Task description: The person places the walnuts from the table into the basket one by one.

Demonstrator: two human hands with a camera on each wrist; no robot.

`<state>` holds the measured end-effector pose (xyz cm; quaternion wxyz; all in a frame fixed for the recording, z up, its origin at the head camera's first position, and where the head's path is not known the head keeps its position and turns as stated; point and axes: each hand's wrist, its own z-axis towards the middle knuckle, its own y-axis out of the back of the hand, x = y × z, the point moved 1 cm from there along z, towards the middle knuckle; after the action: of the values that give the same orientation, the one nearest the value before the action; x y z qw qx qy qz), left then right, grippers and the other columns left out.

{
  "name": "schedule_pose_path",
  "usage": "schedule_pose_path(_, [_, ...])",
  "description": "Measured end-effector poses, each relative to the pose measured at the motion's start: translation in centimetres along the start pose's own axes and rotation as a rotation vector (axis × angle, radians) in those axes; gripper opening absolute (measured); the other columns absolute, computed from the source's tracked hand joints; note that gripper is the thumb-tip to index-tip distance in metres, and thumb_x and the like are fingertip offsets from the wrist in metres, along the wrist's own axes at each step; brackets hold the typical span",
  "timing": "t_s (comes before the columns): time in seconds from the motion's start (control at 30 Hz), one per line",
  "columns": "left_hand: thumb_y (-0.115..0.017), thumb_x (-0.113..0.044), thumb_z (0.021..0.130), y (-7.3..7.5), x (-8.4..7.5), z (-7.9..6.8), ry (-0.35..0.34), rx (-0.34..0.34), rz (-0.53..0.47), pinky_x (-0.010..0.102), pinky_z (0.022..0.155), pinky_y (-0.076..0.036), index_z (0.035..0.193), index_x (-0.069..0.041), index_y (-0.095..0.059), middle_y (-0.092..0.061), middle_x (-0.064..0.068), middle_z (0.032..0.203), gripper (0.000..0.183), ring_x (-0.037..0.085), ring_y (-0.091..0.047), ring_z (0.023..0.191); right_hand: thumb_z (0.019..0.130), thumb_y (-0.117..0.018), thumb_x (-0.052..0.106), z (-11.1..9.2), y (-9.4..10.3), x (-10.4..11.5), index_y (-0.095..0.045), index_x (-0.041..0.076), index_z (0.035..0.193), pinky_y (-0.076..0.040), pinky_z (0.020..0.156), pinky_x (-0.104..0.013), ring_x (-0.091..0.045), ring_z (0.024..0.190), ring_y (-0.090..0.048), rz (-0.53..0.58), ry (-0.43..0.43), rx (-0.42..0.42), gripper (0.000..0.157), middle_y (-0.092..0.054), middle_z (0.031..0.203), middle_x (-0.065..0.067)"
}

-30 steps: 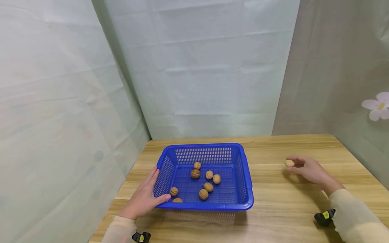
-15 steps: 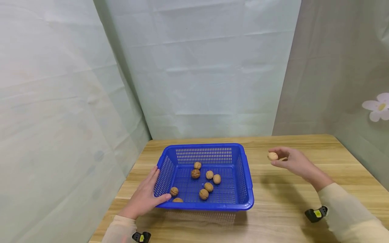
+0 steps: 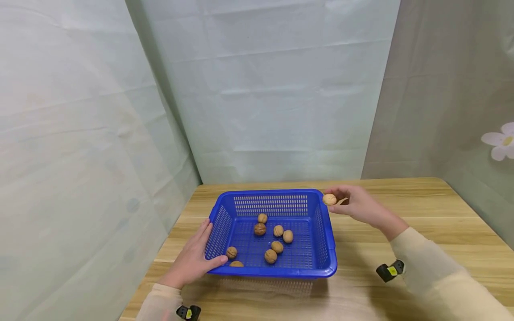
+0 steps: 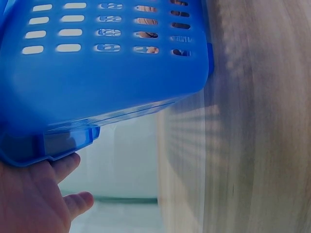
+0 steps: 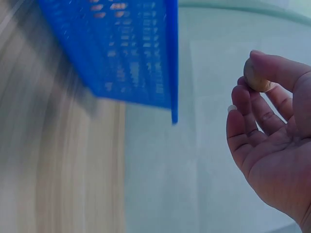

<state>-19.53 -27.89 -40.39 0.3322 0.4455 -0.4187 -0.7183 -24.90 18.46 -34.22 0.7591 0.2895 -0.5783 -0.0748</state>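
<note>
In the head view, a blue plastic basket (image 3: 277, 273) with slotted walls holds several walnuts (image 3: 271, 256), lying loose on its bottom. My left hand (image 3: 192, 258) rests at its front left corner, thumb on the rim and straight fingers along the left side. From the left wrist view, two fingertips (image 4: 80, 201) show below the rim. My right hand (image 3: 359, 206) pinches a pale walnut (image 3: 329, 199) between thumb and fingertips, raised level with the basket's right back corner. The right wrist view shows that walnut (image 5: 256, 77) at the fingertips, with the other fingers loosely bent.
The basket stands on a wooden table (image 3: 401, 196), left of its middle. Pale cloth (image 3: 273, 98) hangs behind the table and along its left side. Another cloth with a printed flower (image 3: 503, 141) hangs at the right.
My right hand has lifted the walnut from the right part of the table and carried it left to the basket's right rim. The left hand keeps its place on the basket.
</note>
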Motion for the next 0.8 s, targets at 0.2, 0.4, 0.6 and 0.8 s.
schedule_pose_path(0.2, [-0.073, -0.052, 0.078, 0.2, -0.2, 0.0, -0.005, -0.002, -0.003, 0.062, 0.105, -0.029, 0.149, 0.005, -0.026, -0.018, 0.018, 0.157, 0.102, 0.042, -0.023, 0.14, 0.086, -0.073, 0.015, 2.2, -1.8, 2.1, -0.062, 0.012, 0.121, -0.051, 0.069, -0.036, -0.027, 0.09, -0.057, 0.026, 0.033, 0.041, 0.037, -0.062, 0.1, -0.007])
schedule_pose_path(0.4, [-0.072, -0.052, 0.079, 0.3, -0.3, -0.1, -0.002, 0.005, -0.005, 0.062, 0.106, -0.028, 0.149, 0.005, -0.025, -0.017, 0.018, 0.158, 0.102, 0.041, -0.021, 0.141, 0.085, -0.074, 0.013, 4.6, -3.6, 4.1, -0.063, 0.016, 0.12, -0.051, 0.074, -0.037, -0.024, 0.094, -0.058, 0.007, 0.029, 0.071, 0.036, -0.064, 0.102, -0.004])
schedule_pose_path(0.6, [-0.072, -0.054, 0.079, 0.3, -0.3, -0.1, 0.014, 0.013, -0.014, 0.062, 0.106, -0.028, 0.149, 0.005, -0.025, -0.017, 0.018, 0.158, 0.103, 0.042, -0.021, 0.141, 0.085, -0.074, 0.014, 7.1, -5.7, 5.5, -0.063, 0.018, 0.12, -0.052, 0.079, -0.036, -0.018, 0.094, -0.06, -0.026, 0.059, 0.113, 0.036, -0.065, 0.101, 0.0])
schedule_pose_path(0.8, [-0.072, -0.054, 0.079, 0.4, -0.4, -0.1, 0.008, 0.018, -0.017, 0.063, 0.105, -0.028, 0.149, 0.005, -0.025, -0.017, 0.019, 0.157, 0.103, 0.042, -0.022, 0.14, 0.083, -0.076, 0.013, 9.1, -8.1, 5.7, -0.064, 0.011, 0.118, -0.051, 0.08, -0.033, -0.015, 0.09, -0.062, -0.033, 0.106, 0.175, 0.037, -0.067, 0.097, 0.003])
